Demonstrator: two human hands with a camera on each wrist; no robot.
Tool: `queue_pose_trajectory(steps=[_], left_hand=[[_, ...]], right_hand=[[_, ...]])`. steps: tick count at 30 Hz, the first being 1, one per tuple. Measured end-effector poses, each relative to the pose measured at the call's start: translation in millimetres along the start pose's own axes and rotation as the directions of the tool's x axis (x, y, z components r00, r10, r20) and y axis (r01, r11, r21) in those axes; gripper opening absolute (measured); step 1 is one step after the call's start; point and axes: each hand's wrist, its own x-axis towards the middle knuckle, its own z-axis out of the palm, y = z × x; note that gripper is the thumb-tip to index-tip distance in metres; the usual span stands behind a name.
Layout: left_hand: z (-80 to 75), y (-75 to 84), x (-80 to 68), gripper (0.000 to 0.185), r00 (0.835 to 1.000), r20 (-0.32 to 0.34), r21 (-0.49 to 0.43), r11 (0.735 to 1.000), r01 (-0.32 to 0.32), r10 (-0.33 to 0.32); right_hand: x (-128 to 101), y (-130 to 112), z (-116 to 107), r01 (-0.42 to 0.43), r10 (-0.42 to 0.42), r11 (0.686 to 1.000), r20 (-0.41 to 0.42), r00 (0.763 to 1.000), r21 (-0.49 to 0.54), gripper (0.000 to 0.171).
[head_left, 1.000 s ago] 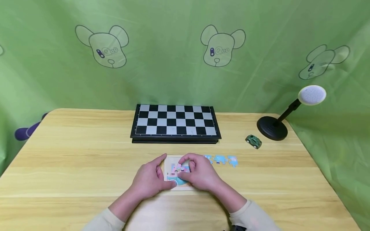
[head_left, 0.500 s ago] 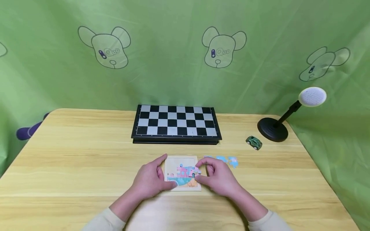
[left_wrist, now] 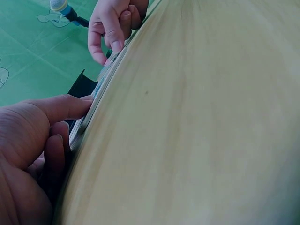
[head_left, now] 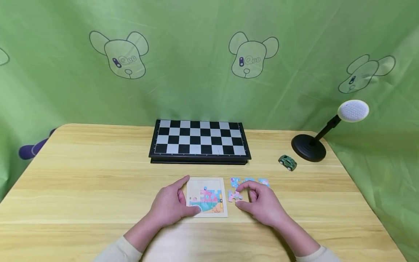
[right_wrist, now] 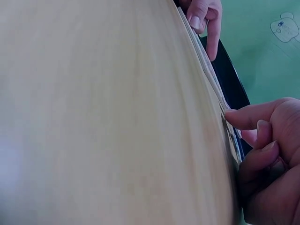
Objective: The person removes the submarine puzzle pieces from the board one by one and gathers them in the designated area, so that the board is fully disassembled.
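Observation:
My left hand [head_left: 170, 203] holds the left side of a small, pale-framed jigsaw board [head_left: 225, 211], its thumb on the near part and its index finger by the far left corner. The lower part of the board carries fitted pink, blue and orange pieces; bare backing shows above them. Just right of the board, my right hand [head_left: 265, 203] pinches a pink puzzle piece [head_left: 231, 196] between thumb and index finger, low at the tabletop. In the right wrist view, the other fingers of this right hand [right_wrist: 276, 159] are curled in. Both wrist views show the board almost edge-on.
Blue puzzle pieces [head_left: 234, 182] lie in a row behind my right hand, partly covered by it. A folded chessboard [head_left: 199, 140] sits at the table's back. Farther right are a green toy car [head_left: 287, 162] and a microphone-shaped object on a black stand [head_left: 308, 147].
My right hand has moved right, carrying the pink piece from above the board, past its right edge, to the tabletop beside it. My left hand has stayed on the board.

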Motion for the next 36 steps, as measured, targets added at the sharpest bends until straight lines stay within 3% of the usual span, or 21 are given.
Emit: queue_pose_trajectory(steps=[10, 31, 36], left_hand=[[-0.3, 1.4, -1.0, 0.101, 1.0, -0.001, -0.007, 1.0, 0.0, 0.0], [1.2, 1.0, -0.5, 0.101, 1.0, -0.001, -0.015, 1.0, 0.009, -0.009], [1.0, 1.7, -0.3, 0.101, 1.0, 0.002, -0.008, 1.0, 0.017, -0.017]], right_hand=[[2.5, 9.1, -4.0, -0.003, 0.004, 0.999, 0.011, 1.0, -0.043, 0.028], [1.8, 9.2, -6.0, -0.062, 0.062, 0.998, 0.004, 0.998, -0.011, 0.027], [2.4, 11.2, -4.0, -0.054, 0.055, 0.998, -0.003, 0.999, 0.043, 0.032]])
